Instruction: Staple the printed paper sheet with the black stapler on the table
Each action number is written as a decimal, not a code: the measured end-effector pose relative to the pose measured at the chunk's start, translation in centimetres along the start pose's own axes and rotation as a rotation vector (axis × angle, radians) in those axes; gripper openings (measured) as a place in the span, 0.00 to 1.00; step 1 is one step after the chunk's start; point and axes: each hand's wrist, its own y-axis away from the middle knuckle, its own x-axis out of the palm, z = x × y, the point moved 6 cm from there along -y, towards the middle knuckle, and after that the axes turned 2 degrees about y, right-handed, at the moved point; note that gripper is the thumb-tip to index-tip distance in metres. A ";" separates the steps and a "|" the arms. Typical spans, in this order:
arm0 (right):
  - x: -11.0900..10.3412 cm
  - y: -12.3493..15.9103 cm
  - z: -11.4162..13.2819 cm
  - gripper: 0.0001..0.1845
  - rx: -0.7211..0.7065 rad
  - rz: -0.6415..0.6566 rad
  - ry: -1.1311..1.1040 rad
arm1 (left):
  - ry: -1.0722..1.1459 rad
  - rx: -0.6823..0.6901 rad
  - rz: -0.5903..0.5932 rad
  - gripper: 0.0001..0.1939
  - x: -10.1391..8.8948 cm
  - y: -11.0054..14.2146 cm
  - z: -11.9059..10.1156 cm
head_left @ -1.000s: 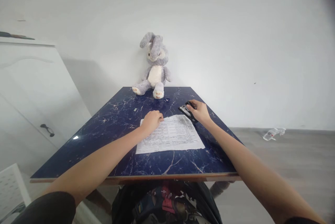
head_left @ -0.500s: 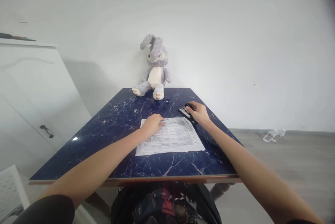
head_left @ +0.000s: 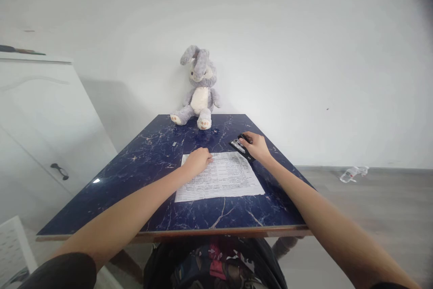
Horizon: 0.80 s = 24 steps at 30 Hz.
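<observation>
My left hand (head_left: pixel 198 162) lies on the upper left part of a printed sheet of paper (head_left: pixel 225 178), its fingers stretched along the top edge and pressing it flat. At the sheet's upper right corner is a black hole punch (head_left: pixel 240 146) with a silvery middle. My right hand (head_left: pixel 256 145) is closed round the punch's upper part. The punch covers that corner of the paper, and I cannot tell whether the sheet is in its slot or beneath it. The paper lies on a dark blue marbled table (head_left: pixel 135 181).
A grey plush rabbit (head_left: pixel 200 95) sits at the table's far edge against the wall. A tiny light-coloured scrap (head_left: pixel 174 144) lies left of the paper. To the left stands a white cabinet (head_left: pixel 37 122). A clear plastic item (head_left: pixel 352 174) lies on the floor at right.
The fingers of my left hand have drawn together slightly on the paper. My right hand keeps its grip on the hole punch, and the view has shifted a little.
</observation>
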 end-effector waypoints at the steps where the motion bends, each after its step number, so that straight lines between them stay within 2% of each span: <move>1: 0.0 0.0 0.1 0.16 -0.006 0.000 -0.002 | 0.000 -0.006 -0.002 0.10 -0.1 0.0 0.0; 6: -0.1 0.1 0.4 0.16 -0.006 0.000 0.000 | 0.033 -0.038 -0.011 0.08 -0.3 0.1 -0.1; 10: -0.1 0.1 0.4 0.17 -0.002 0.007 -0.003 | 0.093 -0.012 -0.029 0.09 -0.3 0.3 -0.2; 13: 0.0 0.1 0.4 0.17 -0.006 0.014 -0.005 | 0.138 0.029 -0.044 0.18 -0.3 0.6 -0.3; 15: 0.0 0.1 0.5 0.17 -0.015 0.012 -0.005 | 0.140 0.041 -0.038 0.20 -0.2 0.6 -0.4; 24: 0.2 0.1 0.6 0.16 -0.032 0.017 0.008 | 0.081 -0.025 -0.018 0.11 -0.3 0.5 -0.8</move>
